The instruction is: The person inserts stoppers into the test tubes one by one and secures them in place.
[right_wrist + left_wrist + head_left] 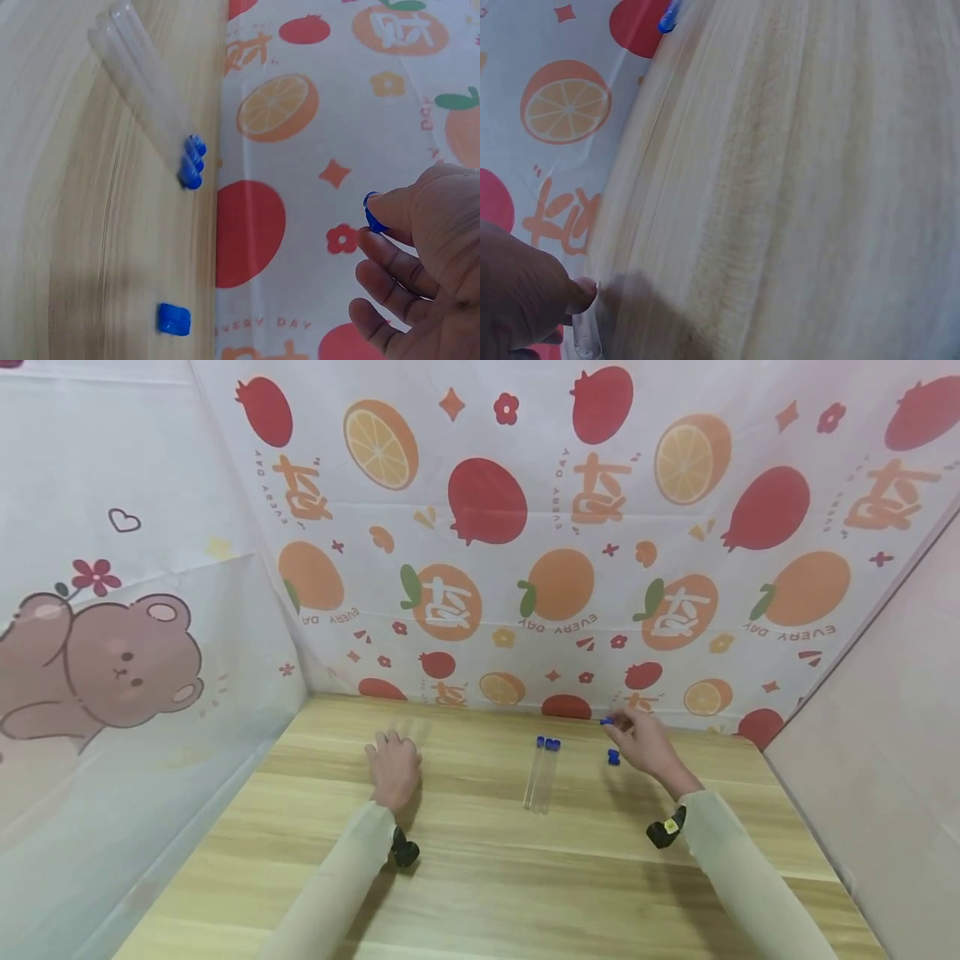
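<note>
In the head view, my left hand (395,768) is at the back left of the table, by faint clear tubes (422,727). The left wrist view shows its thumb and fingers at the end of a clear test tube (586,334), partly hidden by the hand. My right hand (642,743) is raised at the back right. Between thumb and index finger it pinches a small blue cap (373,213), its other fingers apart. Below it, more blue caps (613,757) lie on the wood. Three clear test tubes (146,75) with blue caps lie side by side between the hands.
The wooden table (480,885) meets a fruit-printed cloth wall (487,635) at its back edge. A cloth with a printed bear (127,668) hangs on the left, and a pale wall (885,718) stands on the right.
</note>
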A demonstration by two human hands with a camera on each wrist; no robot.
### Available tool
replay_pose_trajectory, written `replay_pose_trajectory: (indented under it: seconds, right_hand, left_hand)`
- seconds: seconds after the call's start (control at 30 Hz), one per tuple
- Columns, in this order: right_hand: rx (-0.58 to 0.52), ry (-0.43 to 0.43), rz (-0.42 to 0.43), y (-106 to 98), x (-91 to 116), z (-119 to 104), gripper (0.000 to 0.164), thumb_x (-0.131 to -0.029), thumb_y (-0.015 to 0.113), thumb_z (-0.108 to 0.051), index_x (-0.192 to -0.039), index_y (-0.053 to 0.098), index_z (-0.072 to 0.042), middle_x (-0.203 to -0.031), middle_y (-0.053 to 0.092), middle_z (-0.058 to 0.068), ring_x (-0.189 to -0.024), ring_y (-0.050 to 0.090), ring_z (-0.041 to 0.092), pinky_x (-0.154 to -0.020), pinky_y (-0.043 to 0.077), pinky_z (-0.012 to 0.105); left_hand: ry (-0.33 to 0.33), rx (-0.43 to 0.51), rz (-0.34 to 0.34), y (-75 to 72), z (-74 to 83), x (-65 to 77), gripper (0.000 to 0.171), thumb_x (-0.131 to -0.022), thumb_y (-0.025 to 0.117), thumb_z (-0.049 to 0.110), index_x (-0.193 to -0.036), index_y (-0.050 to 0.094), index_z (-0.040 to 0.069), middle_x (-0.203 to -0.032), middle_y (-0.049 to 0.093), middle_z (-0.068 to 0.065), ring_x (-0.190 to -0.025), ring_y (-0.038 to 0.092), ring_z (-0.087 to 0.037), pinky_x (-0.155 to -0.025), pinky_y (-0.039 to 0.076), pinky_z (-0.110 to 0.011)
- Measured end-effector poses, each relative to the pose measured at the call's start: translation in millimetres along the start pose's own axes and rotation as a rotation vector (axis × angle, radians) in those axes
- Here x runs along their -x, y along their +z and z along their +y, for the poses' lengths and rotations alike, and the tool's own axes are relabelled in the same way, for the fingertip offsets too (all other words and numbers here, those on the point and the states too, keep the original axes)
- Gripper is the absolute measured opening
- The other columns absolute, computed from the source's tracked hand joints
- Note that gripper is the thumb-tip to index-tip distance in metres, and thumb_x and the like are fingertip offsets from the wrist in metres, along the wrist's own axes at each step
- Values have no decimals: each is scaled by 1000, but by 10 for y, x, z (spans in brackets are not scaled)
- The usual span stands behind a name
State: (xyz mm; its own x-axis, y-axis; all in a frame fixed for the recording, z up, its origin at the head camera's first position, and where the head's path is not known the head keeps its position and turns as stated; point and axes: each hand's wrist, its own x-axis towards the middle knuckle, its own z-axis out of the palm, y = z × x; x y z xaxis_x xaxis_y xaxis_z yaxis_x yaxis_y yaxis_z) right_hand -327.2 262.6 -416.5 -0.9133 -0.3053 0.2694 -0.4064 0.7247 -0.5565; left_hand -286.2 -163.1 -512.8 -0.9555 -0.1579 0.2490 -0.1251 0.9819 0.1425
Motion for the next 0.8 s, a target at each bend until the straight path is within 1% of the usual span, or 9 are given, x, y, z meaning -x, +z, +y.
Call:
replay_pose_trajectory:
  seconds: [0.07,0.13,0.27,0.37,0.5,0.67,0.8]
  right_hand:
    - [-8,-8,1,-1,-13,-42,19,-100,63,-16,-115,67,-5,-103,72,12,-97,67,28,-85,58,48]
    - [-12,-22,1,-1,-20,-75,17,-100,63,-15,-113,67,-5,-102,72,12,-96,67,28,-84,58,47]
    - [-10,-32,16,3,-33,-124,17,-100,63,-15,-113,68,-6,-102,72,12,-95,67,28,-84,58,48]
    - [-9,-44,22,-1,-31,-146,17,-100,63,-15,-113,68,-6,-103,72,12,-96,67,29,-85,58,48]
    - [-15,-62,14,-10,-22,-162,17,-101,63,-14,-114,68,-5,-106,73,13,-98,68,30,-85,58,49]
    - [-18,-66,4,-36,-20,-185,17,-101,62,-14,-114,67,-4,-105,73,13,-97,68,29,-86,58,49]
    - [-22,-71,5,-67,-28,-222,18,-101,62,-14,-115,67,-4,-103,72,13,-97,68,29,-86,58,49]
  left_hand:
    - [1,-4,-5,13,5,-18,23,-93,73,22,-92,72,-1,-97,59,-17,-92,46,-33,-81,43,-50]
    - [7,-21,-8,20,12,-30,18,-91,74,17,-90,72,-1,-98,60,-18,-94,47,-33,-82,44,-50]
    - [25,-32,-2,2,34,-37,7,-88,68,4,-85,70,-2,-98,61,-20,-95,48,-35,-84,44,-52]
    - [25,-39,8,-30,55,-7,7,-88,65,1,-85,69,-3,-96,61,-20,-93,47,-34,-82,44,-51]
    - [13,-47,10,-78,77,49,7,-88,65,0,-88,70,-5,-94,60,-18,-88,45,-31,-77,42,-46]
    - [5,25,53,-145,98,103,8,-90,65,-1,-91,69,-7,-96,61,-21,-88,47,-32,-73,42,-43]
    - [4,97,95,-233,144,149,13,-94,66,5,-95,69,-7,-98,62,-21,-87,49,-32,-69,44,-40]
